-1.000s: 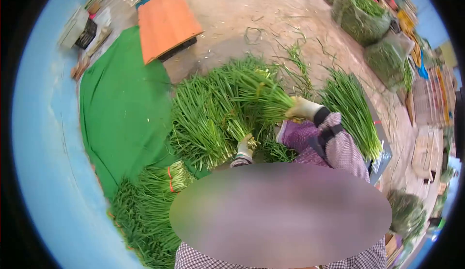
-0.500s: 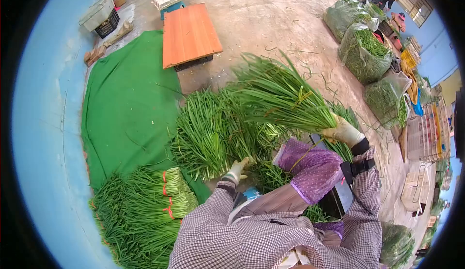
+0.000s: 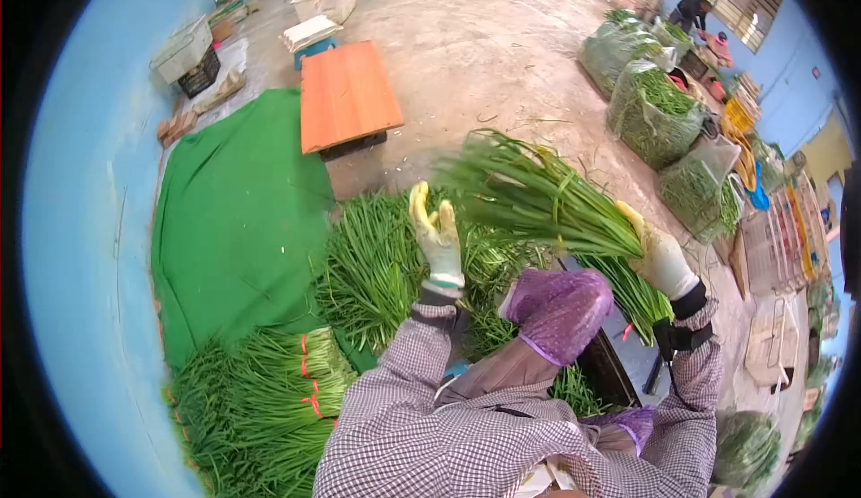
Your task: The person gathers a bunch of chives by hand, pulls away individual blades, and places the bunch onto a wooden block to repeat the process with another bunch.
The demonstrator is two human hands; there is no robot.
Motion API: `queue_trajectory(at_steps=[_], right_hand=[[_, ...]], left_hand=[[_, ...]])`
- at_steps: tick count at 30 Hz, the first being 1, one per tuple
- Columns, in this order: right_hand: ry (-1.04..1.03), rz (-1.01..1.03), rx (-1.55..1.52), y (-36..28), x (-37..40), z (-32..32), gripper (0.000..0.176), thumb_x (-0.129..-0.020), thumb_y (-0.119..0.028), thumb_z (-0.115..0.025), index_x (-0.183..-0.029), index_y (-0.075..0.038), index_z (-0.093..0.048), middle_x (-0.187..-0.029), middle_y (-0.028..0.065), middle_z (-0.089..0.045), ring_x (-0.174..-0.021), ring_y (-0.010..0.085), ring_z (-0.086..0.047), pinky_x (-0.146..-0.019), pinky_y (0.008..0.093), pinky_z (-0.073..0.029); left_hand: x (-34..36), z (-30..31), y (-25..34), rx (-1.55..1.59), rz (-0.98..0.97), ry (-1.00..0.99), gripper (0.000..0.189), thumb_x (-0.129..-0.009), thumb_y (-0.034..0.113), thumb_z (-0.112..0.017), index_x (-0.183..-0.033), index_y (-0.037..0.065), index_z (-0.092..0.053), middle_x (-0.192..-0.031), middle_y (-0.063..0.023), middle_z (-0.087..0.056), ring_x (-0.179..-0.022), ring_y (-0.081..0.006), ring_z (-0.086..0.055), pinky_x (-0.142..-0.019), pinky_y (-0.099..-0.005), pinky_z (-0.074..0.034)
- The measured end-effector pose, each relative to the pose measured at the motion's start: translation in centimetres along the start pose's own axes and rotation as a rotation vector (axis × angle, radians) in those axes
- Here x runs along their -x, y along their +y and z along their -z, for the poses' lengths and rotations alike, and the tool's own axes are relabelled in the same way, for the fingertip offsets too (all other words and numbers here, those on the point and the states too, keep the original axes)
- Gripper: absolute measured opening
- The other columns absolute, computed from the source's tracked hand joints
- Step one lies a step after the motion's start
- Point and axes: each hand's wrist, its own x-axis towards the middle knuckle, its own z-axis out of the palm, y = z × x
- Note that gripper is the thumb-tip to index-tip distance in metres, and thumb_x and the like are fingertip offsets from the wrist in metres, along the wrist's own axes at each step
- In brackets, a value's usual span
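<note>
Left hand (image 3: 439,242): fingers spread open, over the chive pile (image 3: 372,251).
Right hand (image 3: 662,260): gripping the chive bunch (image 3: 560,200) by its stem ends, leaves pointing left.
Red-banded chives (image 3: 273,386): piled by the green cloth (image 3: 247,206).

The green bunch (image 3: 563,200) — long-leaved — is held up aslant.

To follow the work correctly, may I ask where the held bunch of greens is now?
In the head view, the held bunch of greens is right of centre, gripped by the right hand, its blurred far end near the open left hand.
</note>
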Motion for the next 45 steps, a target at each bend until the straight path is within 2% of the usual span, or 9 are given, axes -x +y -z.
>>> queue_trajectory(at_steps=[9, 12, 17, 20, 24, 28, 33, 35, 45], right_hand=[[0.255, -0.227, 0.476, -4.4, 15.3, 6.8, 0.073, -0.081, -0.007, -0.070, -0.150, -0.017, -0.047, -0.099, 0.0167, -0.065, -0.086, 0.0347, -0.066, -0.073, 0.0424, -0.053], [0.269, -0.343, 0.604, -6.2, 23.6, 10.1, 0.070, -0.080, -0.005, -0.067, -0.147, -0.017, -0.050, -0.092, 0.0119, -0.063, -0.081, 0.0313, -0.064, -0.071, 0.0408, -0.052], [-0.002, -0.607, 0.876, -8.7, 33.1, 11.0, 0.068, -0.083, -0.007, -0.062, -0.148, -0.021, -0.049, -0.091, 0.0050, -0.062, -0.080, 0.0235, -0.065, -0.067, 0.0349, -0.053], [-0.191, -0.662, 1.018, -10.5, 35.8, 9.3, 0.067, -0.086, -0.010, -0.058, -0.150, -0.024, -0.046, -0.088, 0.0019, -0.060, -0.078, 0.0187, -0.064, -0.064, 0.0308, -0.052], [-0.398, -0.639, 1.020, -10.4, 37.5, 7.6, 0.064, -0.088, -0.016, -0.055, -0.151, -0.027, -0.044, -0.085, 0.0001, -0.059, -0.077, 0.0159, -0.064, -0.060, 0.0291, -0.051], [-0.431, -0.542, 0.948, -10.7, 37.3, 7.1, 0.061, -0.089, -0.018, -0.055, -0.148, -0.029, -0.046, -0.085, 0.0005, -0.059, -0.075, 0.0164, -0.064, -0.057, 0.0304, -0.050], [-0.635, -0.676, 0.990, -11.7, 41.3, 12.2, 0.066, -0.087, -0.011, -0.058, -0.149, -0.031, -0.045, -0.092, 0.0026, -0.060, -0.082, 0.0189, -0.065, -0.065, 0.0291, -0.053], [-0.580, -0.713, 1.045, -12.0, 42.6, 13.4, 0.068, -0.087, -0.010, -0.057, -0.151, -0.031, -0.044, -0.094, 0.0030, -0.060, -0.085, 0.0190, -0.065, -0.068, 0.0292, -0.054], [-0.539, -0.835, 0.982, -5.3, 50.1, 11.4, 0.075, -0.085, -0.005, -0.057, -0.153, -0.029, -0.041, -0.095, 0.0075, -0.060, -0.079, 0.0255, -0.065, -0.068, 0.0372, -0.054]], left_hand=[[13.8, -5.8, 16.9, 0.647, -0.166, -0.728, 0.071, -0.097, 0.005, -0.057, -0.159, 0.001, -0.022, -0.151, -0.0138, -0.049, -0.143, -0.0290, -0.041, -0.120, -0.0402, -0.028], [18.9, -4.9, 17.3, 0.802, -0.411, -1.019, 0.052, -0.091, 0.005, -0.064, -0.141, -0.002, -0.052, -0.146, -0.0144, -0.051, -0.137, -0.0315, -0.047, -0.117, -0.0420, -0.032], [27.6, -0.8, 20.9, 1.081, 0.000, -2.376, 0.039, -0.102, 0.027, -0.054, -0.130, 0.001, -0.062, -0.142, -0.0212, -0.055, -0.134, -0.0354, -0.051, -0.114, -0.0444, -0.039], [26.8, -2.6, 21.3, 0.818, -0.288, -2.867, 0.038, -0.100, 0.028, -0.059, -0.124, -0.002, -0.064, -0.136, -0.0233, -0.059, -0.127, -0.0360, -0.056, -0.109, -0.0415, -0.043], [20.8, -7.9, 26.5, -0.048, -0.278, -2.395, 0.030, -0.090, 0.032, -0.071, -0.090, 0.002, -0.069, -0.104, -0.0154, -0.069, -0.089, -0.0323, -0.069, -0.077, -0.0414, -0.055], [32.1, -9.1, 23.2, 0.793, -0.491, -1.701, 0.026, -0.085, 0.027, -0.072, -0.095, 0.004, -0.067, -0.120, -0.0156, -0.064, -0.105, -0.0353, -0.063, -0.091, -0.0435, -0.051], [38.2, -7.5, 9.3, -0.280, -0.343, -2.506, 0.047, -0.096, 0.042, -0.057, -0.117, 0.002, -0.068, -0.121, -0.0222, -0.067, -0.112, -0.0393, -0.063, -0.092, -0.0464, -0.052], [40.1, -7.8, 0.5, -0.373, -0.807, -2.835, 0.054, -0.093, 0.050, -0.053, -0.118, 0.005, -0.070, -0.114, -0.0241, -0.070, -0.105, -0.0399, -0.067, -0.093, -0.0477, -0.051], [33.4, -12.7, 8.4, -0.214, -0.627, -1.909, 0.027, -0.088, 0.033, -0.070, -0.088, 0.006, -0.073, -0.089, -0.0158, -0.071, -0.080, -0.0374, -0.069, -0.073, -0.0461, -0.056]])
